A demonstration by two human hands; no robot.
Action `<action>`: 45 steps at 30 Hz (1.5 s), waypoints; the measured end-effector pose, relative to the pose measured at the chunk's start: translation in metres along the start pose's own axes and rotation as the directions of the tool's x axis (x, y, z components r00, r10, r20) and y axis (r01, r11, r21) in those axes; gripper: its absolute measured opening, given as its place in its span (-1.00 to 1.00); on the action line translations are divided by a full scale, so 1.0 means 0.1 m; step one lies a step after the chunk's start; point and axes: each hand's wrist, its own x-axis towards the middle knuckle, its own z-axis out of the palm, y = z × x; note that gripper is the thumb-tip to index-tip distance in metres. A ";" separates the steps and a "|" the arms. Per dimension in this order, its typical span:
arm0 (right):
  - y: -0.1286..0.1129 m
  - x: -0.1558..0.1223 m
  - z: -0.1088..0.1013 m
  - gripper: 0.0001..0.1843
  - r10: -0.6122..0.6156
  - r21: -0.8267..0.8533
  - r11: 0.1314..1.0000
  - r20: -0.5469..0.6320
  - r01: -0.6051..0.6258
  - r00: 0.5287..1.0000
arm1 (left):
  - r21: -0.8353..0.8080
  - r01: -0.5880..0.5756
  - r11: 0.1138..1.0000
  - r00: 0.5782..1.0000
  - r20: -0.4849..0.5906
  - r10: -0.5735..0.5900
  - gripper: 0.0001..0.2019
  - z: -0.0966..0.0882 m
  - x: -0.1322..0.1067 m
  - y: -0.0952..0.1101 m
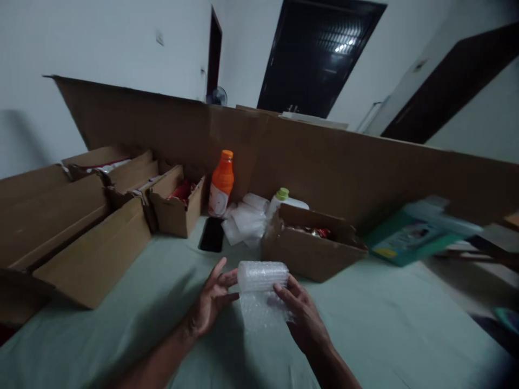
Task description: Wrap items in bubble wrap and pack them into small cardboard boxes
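Observation:
A roll of bubble wrap (pixel 261 276) is held between both hands just above a pale green cloth-covered table (pixel 385 324). A loose sheet of the wrap hangs down from it. My left hand (pixel 213 300) touches the roll's left end with its fingers spread. My right hand (pixel 302 316) grips the right side and the hanging sheet. What is inside the roll is hidden.
A small open cardboard box (pixel 310 248) stands just behind the hands. A black phone (pixel 211 235), an orange bottle (pixel 221 183), a white bottle with a green cap (pixel 284 200) and folded wrap pieces (pixel 247 219) lie further back. Several cardboard boxes (pixel 93 259) fill the left; a tall cardboard wall (pixel 324 162) runs behind.

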 end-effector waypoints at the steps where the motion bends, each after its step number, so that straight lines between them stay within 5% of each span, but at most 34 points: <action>1: 0.06 -0.11 -0.07 -0.45 0.044 0.027 0.999 -0.019 -0.043 0.999 | -0.033 0.054 0.998 0.996 0.070 -0.051 -0.11 0.06 -0.07 0.06; 5: 0.18 -0.41 -0.33 -0.47 0.119 0.056 0.991 0.006 -0.119 0.993 | 0.180 0.025 0.983 0.974 0.219 -0.065 -0.05 0.32 -0.36 0.10; 8: 0.19 -0.57 -0.45 -0.41 0.134 -0.012 0.991 0.096 -0.133 0.986 | 0.538 -0.129 0.833 0.987 0.150 0.056 -0.07 0.51 -0.48 0.00; 11: 0.20 -0.67 -0.52 -0.28 0.113 -0.067 0.993 0.208 -0.101 0.972 | 0.728 -0.105 0.678 0.993 0.041 0.111 -0.20 0.62 -0.52 -0.10; 16: 0.27 -0.60 -0.76 -0.32 0.006 -0.174 0.983 0.348 0.059 0.937 | 0.644 0.117 0.756 0.985 -0.173 -0.005 -0.37 0.34 -0.54 -0.02; 19: 0.35 -0.41 -1.01 -0.38 0.033 -0.421 0.900 0.321 0.111 0.946 | 0.826 0.074 0.558 0.960 -0.210 0.183 -0.44 0.11 -0.59 0.14; 21: 0.43 -0.27 -1.15 -0.44 0.047 -0.603 0.788 0.258 0.123 0.965 | 0.939 -0.016 0.343 0.923 -0.117 0.365 -0.52 0.13 -0.64 0.20; 23: 0.49 -0.16 -1.22 -0.51 0.049 -0.697 0.706 0.219 0.121 0.974 | 0.970 -0.128 0.205 0.902 0.028 0.430 -0.57 0.34 -0.67 0.16; 25: 0.51 -0.10 -1.21 -0.54 0.047 -0.720 0.681 0.220 0.130 0.974 | 0.948 -0.286 0.139 0.912 0.224 0.344 -0.60 0.65 -0.67 0.04; 27: 0.50 -0.11 -1.19 -0.56 0.049 -0.742 0.655 0.235 0.147 0.971 | 0.878 -0.475 0.058 0.873 0.461 0.158 -0.61 0.93 -0.62 -0.12; 29: 0.48 -0.17 -1.18 -0.56 0.052 -0.766 0.625 0.236 0.153 0.970 | 0.856 -0.517 0.003 0.856 0.516 0.023 -0.64 1.06 -0.53 -0.24; 32: 0.43 -0.29 -1.27 -0.57 0.062 -0.802 0.583 0.203 0.129 0.977 | 0.954 -0.299 -0.012 0.952 0.299 0.068 -0.59 0.93 -0.38 -0.28; 34: 0.42 -0.37 -1.36 -0.58 0.074 -0.818 0.566 0.177 0.105 0.981 | 0.985 -0.170 0.015 0.980 0.168 0.110 -0.53 0.73 -0.32 -0.23; 41: 0.32 -0.51 -1.57 -0.57 0.115 -0.871 0.487 0.135 0.063 0.984 | 0.973 0.050 0.226 0.990 -0.078 0.120 -0.43 0.13 -0.43 0.13; 43: 0.27 -0.53 -1.61 -0.58 0.115 -0.921 0.384 0.125 0.072 0.985 | 0.973 0.085 0.215 0.988 -0.111 0.110 -0.41 0.03 -0.48 0.18; 45: 0.23 -0.55 -1.66 -0.59 0.078 -0.958 0.278 0.101 0.076 0.992 | 0.990 0.101 0.098 0.985 -0.114 0.131 -0.37 -0.03 -0.53 0.19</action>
